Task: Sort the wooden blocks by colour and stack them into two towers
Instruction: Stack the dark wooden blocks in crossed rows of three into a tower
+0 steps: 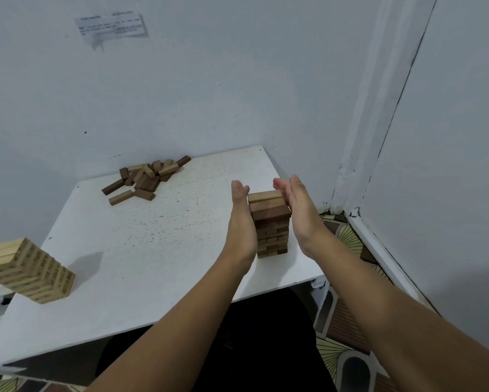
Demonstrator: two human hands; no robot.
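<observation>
A dark-brown block tower (271, 224) stands near the right edge of the white table (153, 250). My left hand (240, 219) lies flat against the tower's left side, fingers straight. On the tower's right side my right hand (297, 207) is also flat, its fingers by the top blocks. A light-wood tower (28, 270) stands at the table's front left corner. A loose pile of mixed dark and light blocks (146, 178) lies at the back of the table.
White walls close in behind the table and to the right. Patterned floor (348, 241) shows past the table's right edge. A paper note (112, 25) is stuck on the back wall.
</observation>
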